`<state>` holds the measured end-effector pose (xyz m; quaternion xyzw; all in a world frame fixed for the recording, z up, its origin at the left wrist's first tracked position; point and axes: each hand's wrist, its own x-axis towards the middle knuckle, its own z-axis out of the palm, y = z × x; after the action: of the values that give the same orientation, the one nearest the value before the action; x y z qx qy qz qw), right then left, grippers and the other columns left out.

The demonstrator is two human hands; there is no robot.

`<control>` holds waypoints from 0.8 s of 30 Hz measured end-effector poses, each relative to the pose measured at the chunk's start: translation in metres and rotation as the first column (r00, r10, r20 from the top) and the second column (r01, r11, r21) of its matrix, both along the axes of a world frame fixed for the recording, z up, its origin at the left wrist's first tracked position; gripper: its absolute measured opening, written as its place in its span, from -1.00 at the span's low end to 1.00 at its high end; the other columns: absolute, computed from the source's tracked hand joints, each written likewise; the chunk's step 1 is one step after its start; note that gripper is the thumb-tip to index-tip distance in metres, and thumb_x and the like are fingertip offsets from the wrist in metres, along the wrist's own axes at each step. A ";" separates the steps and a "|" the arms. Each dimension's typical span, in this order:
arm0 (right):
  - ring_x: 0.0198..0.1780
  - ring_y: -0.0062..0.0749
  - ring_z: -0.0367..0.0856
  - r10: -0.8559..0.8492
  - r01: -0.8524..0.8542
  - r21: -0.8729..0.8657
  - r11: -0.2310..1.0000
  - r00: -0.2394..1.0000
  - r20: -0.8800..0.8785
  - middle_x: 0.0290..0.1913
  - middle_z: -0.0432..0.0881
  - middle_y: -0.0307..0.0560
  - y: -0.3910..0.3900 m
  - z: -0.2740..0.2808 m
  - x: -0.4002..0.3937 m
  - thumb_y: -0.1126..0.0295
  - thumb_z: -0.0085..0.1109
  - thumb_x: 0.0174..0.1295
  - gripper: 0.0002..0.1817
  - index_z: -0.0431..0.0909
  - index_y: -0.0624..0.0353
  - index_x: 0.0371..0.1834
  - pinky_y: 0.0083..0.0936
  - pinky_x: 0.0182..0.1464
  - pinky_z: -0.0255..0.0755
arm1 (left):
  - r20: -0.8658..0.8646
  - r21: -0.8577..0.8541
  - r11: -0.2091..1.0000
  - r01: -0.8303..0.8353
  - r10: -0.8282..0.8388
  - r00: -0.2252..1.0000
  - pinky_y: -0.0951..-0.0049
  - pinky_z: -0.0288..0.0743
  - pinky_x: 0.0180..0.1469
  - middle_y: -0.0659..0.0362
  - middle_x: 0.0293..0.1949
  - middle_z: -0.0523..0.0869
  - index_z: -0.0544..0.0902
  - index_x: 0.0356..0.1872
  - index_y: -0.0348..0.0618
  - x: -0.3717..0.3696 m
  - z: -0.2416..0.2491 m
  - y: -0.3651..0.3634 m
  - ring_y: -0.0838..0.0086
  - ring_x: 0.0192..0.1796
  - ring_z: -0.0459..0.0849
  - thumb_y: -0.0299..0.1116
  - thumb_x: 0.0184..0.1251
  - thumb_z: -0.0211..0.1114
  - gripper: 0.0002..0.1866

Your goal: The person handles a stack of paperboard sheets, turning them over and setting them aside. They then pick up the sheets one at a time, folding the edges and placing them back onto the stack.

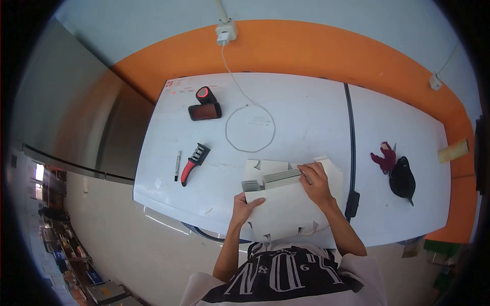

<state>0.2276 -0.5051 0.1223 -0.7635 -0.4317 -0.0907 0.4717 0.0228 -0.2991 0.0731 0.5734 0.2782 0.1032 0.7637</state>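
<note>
1. A white table (306,117) stands against a wall banded in orange and pale blue, seen from above by a camera on the head of a person in a black-and-white printed shirt.
2. A charger (225,32) is plugged in on the wall, and its white cable (250,127) runs down and coils in a loop on the tabletop.
3. A black strip (351,143) crosses the table from back to front at the right of the work area.
4. Near the far left corner a phone (204,111) lies flat, with a small black cylinder ringed in red (204,94) just behind it.
5. Closer in, a pen (177,164) and a red-and-black hand tool (193,163) lie side by side.
6. To the far right sit a dark red object (385,157) and a black object (402,178), touching each other.
7. A sheet of white cardboard with cut flaps (286,209) lies flat at the near edge, directly before the person.
8. The left hand (245,204) presses down on the sheet's left edge, fingers spread flat, gripping nothing.
9. The right hand (316,183) rests on the sheet's upper part, fingers closed on a raised grey fold (270,179) there.
</note>
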 end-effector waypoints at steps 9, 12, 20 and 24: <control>-0.08 -0.04 0.65 -0.040 0.038 0.041 0.998 0.998 0.054 -0.11 0.69 0.05 -0.043 0.039 -0.010 0.76 0.38 0.08 -0.64 0.74 0.33 -0.01 -0.22 -0.01 0.56 | 0.035 0.092 0.995 0.037 -0.041 0.999 0.48 0.66 0.03 0.13 -0.07 0.88 0.76 0.13 -0.35 0.001 0.060 -0.036 0.58 -0.06 0.77 -0.49 0.36 0.54 -0.65; -0.12 -0.04 0.66 -0.124 0.114 0.084 0.990 0.984 0.125 -0.14 0.68 0.06 -0.065 0.086 -0.030 0.79 0.38 0.04 -0.65 0.75 0.36 -0.06 -0.23 -0.03 0.55 | 0.192 0.356 0.930 0.086 -0.163 0.968 0.45 0.67 0.07 0.10 -0.06 0.89 0.76 0.14 -0.36 -0.012 0.089 -0.040 0.53 -0.03 0.79 -0.52 0.31 0.55 -0.62; -0.09 0.02 0.66 -0.114 0.080 0.124 0.989 0.948 0.297 -0.10 0.70 0.07 -0.074 0.105 -0.070 0.82 0.32 0.10 -0.72 0.70 0.35 -0.12 -0.17 0.01 0.59 | 0.373 0.443 0.882 0.159 -0.343 0.862 0.37 0.68 0.17 -0.03 0.02 0.87 0.76 0.09 -0.36 -0.007 0.087 -0.017 0.26 0.08 0.86 -0.45 0.18 0.61 -0.56; -0.03 0.01 0.66 -0.116 0.063 0.165 0.984 0.934 0.337 -0.10 0.70 0.04 -0.064 0.075 -0.074 0.83 0.34 0.06 -0.69 0.70 0.33 -0.13 -0.13 0.05 0.59 | 0.352 0.248 0.966 0.066 -0.153 0.923 0.36 0.68 0.16 0.04 0.01 0.87 0.75 -0.01 -0.33 -0.013 0.023 -0.033 0.31 0.03 0.86 -0.39 0.25 0.63 -0.64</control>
<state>0.1532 -0.5695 0.1975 -0.7165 -0.4642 -0.2770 0.4409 0.0093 -0.3319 0.0963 0.6436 0.0834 0.1976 0.7347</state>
